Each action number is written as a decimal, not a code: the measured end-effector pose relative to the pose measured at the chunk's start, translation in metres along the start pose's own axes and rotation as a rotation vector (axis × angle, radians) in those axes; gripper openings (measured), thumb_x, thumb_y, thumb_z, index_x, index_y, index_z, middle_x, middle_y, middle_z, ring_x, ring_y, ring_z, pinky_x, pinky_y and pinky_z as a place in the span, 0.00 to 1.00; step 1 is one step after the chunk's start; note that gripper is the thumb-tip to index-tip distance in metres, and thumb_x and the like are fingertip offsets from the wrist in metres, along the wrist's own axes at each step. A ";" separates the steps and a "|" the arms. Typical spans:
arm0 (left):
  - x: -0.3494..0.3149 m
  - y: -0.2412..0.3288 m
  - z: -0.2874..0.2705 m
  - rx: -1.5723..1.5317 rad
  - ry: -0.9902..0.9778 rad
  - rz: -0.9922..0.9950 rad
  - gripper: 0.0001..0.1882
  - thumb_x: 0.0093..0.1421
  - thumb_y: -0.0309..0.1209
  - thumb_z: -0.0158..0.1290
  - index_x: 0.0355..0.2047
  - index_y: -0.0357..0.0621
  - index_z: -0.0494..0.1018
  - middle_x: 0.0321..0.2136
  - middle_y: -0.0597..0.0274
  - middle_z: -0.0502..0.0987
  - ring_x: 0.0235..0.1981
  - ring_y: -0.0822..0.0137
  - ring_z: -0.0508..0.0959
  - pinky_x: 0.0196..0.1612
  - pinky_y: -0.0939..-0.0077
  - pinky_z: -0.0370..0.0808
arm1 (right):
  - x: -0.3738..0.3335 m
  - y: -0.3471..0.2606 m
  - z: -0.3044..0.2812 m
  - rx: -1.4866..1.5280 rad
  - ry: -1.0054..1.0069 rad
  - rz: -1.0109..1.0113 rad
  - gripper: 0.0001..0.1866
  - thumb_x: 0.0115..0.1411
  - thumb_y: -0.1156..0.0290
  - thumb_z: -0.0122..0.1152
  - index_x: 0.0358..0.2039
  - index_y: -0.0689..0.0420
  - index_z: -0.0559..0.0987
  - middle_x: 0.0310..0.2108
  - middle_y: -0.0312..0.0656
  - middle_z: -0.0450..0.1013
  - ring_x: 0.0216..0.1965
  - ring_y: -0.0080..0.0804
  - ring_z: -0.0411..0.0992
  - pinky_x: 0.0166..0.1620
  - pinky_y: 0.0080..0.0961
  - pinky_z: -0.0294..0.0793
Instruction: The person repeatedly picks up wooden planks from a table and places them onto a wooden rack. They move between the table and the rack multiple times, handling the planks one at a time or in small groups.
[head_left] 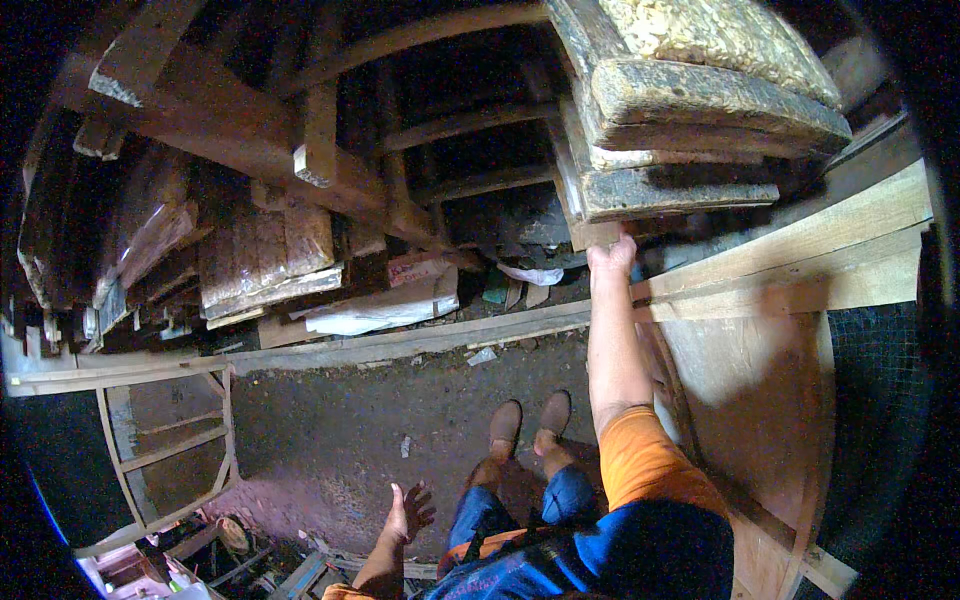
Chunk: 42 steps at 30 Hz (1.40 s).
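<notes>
My right arm stretches forward, and my right hand (612, 256) is closed at the lower end of a light-brown wooden piece (592, 234). Its fingertips are partly hidden. Just above that hand, thick weathered planks (690, 192) lie stacked on a rack, with a heavy rough-edged slab (720, 105) over them. My left hand (408, 512) hangs low beside my left leg, fingers spread and holding nothing.
Wooden beams (340, 180) cross the dark rack, with more planks (265, 255) stored at left. A low ledge (400, 345) borders the dirt floor (350, 420). At right stands a plywood panel (750, 400) under a pale rail; a wooden frame (170, 450) stands at left.
</notes>
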<state>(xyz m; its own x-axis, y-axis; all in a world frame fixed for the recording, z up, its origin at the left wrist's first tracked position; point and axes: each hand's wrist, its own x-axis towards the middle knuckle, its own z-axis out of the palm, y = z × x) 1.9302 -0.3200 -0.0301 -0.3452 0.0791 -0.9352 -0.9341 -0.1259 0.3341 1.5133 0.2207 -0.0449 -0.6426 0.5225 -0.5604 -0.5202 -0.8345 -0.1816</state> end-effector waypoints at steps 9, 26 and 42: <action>0.012 0.042 0.038 0.163 -0.085 0.060 0.50 0.57 0.77 0.23 0.71 0.61 0.50 0.71 0.49 0.48 0.69 0.38 0.52 0.68 0.42 0.47 | 0.025 -0.019 -0.001 -0.009 -0.121 0.146 0.22 0.58 0.62 0.54 0.52 0.54 0.76 0.57 0.40 0.72 0.61 0.42 0.66 0.68 0.47 0.56; 0.008 0.047 0.054 0.278 -0.097 0.018 0.48 0.60 0.74 0.27 0.72 0.60 0.49 0.71 0.53 0.49 0.69 0.42 0.53 0.69 0.46 0.48 | 0.026 -0.024 -0.019 0.081 -0.047 0.026 0.18 0.66 0.59 0.55 0.52 0.53 0.76 0.53 0.37 0.74 0.56 0.40 0.69 0.63 0.48 0.63; -0.004 0.049 0.037 0.288 -0.049 0.018 0.48 0.60 0.74 0.26 0.71 0.57 0.51 0.70 0.55 0.53 0.67 0.46 0.58 0.66 0.49 0.55 | 0.072 -0.013 0.001 0.130 0.040 -0.092 0.25 0.65 0.51 0.48 0.55 0.51 0.75 0.57 0.41 0.71 0.60 0.43 0.66 0.65 0.53 0.62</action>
<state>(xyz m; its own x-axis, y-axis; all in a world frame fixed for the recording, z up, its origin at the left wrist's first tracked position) 1.8825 -0.2902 -0.0060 -0.3593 0.1279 -0.9244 -0.9128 0.1577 0.3766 1.4734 0.2692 -0.0821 -0.5670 0.5863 -0.5786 -0.6462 -0.7522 -0.1290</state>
